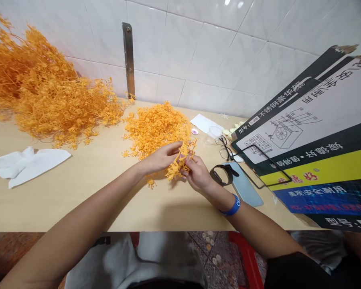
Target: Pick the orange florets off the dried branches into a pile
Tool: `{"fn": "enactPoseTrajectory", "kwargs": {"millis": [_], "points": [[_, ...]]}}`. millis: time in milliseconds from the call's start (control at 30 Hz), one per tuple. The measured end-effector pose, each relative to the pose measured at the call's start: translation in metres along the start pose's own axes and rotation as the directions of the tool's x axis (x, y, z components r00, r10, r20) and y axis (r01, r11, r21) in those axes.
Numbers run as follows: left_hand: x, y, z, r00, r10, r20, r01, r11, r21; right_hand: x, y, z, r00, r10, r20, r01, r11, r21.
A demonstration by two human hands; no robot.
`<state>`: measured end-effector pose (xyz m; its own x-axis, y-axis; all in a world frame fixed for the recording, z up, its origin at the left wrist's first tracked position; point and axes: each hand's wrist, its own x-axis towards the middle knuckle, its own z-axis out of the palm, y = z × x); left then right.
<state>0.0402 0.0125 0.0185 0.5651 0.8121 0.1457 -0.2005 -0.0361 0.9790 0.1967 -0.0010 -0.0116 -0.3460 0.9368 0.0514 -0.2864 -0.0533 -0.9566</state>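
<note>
Between my two hands is an orange artificial flower sprig with small spiky blossoms, held above the table. My left hand has its fingers closed around the sprig from the left, partly hidden by the blossoms. From the other side, my right hand pinches the sprig near its lower end; a blue wristband sits on that wrist. Just behind my hands lies a loose pile of orange blossoms. One single blossom rests on the table below my left wrist.
A large heap of orange flower stems fills the back left, with a white cloth in front. On the right are a phone, a black watch, glasses and a printed cardboard box. A tiled wall stands behind the table.
</note>
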Motion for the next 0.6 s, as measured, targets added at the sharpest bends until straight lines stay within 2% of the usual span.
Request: {"fn": "enactPoseTrajectory", "kwargs": {"millis": [133,200,300,367,433,500,600], "points": [[0.0,-0.003,0.002,1.0,0.022,0.013,-0.023,0.995,0.098,0.001,-0.006,0.0,0.993,-0.097,-0.068,0.078,0.967,-0.241],[0.001,-0.005,0.004,0.997,0.041,-0.066,-0.031,0.989,0.147,0.001,-0.007,-0.001,0.992,-0.118,-0.038,0.1,0.942,-0.321],[0.004,-0.006,0.005,0.965,0.06,-0.254,-0.019,0.987,0.162,0.0,-0.002,-0.004,0.992,-0.128,0.001,0.123,0.952,-0.279],[0.006,-0.007,0.005,0.932,0.022,-0.361,0.009,0.996,0.086,0.0,0.004,-0.006,0.994,-0.113,0.01,0.113,0.974,-0.197],[0.007,-0.007,0.006,0.907,-0.042,-0.419,0.033,0.999,-0.028,-0.001,0.008,-0.007,0.996,-0.08,0.033,0.084,0.987,-0.133],[0.007,-0.006,0.007,0.897,-0.086,-0.434,0.032,0.991,-0.131,-0.002,0.009,-0.008,0.997,-0.069,0.046,0.073,0.994,-0.083],[0.005,-0.003,0.01,0.908,-0.129,-0.398,0.0,0.952,-0.306,-0.002,0.004,-0.011,0.995,-0.081,0.049,0.085,0.993,-0.083]]}}
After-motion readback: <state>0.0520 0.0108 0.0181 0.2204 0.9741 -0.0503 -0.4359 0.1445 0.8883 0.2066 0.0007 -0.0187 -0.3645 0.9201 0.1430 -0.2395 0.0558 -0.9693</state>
